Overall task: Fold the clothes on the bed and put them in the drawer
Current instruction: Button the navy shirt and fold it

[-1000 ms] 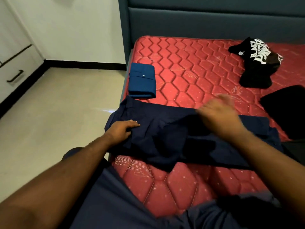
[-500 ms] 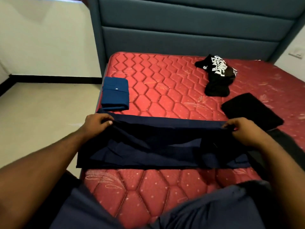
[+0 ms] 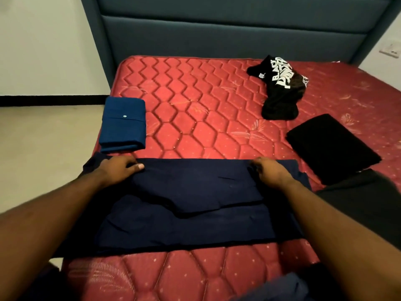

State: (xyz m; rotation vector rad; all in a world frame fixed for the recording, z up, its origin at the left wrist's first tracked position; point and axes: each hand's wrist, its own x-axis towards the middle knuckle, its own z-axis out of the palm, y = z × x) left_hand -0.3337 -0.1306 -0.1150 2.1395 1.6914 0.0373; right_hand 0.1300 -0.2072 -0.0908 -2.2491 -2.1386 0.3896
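A dark navy garment (image 3: 195, 205) lies spread across the near part of the red quilted mattress (image 3: 195, 109), folded lengthwise into a wide band. My left hand (image 3: 118, 170) grips its far left edge, thumb on top. My right hand (image 3: 270, 170) pinches the far edge near the right end. A folded blue garment (image 3: 123, 124) sits at the mattress's left edge, just beyond my left hand. A crumpled black shirt with white lettering (image 3: 280, 88) lies far right. A folded black garment (image 3: 332, 148) rests at the right.
A dark teal padded headboard (image 3: 217, 35) rises behind the mattress. Pale floor (image 3: 43, 137) lies to the left, with a black skirting line along the white wall. A wall socket (image 3: 390, 51) is at the far right. No drawer is in view.
Both hands went from lying on the navy garment to gripping its far edge, which now lies flatter and further back on the mattress. The camera turned right, away from the drawers.
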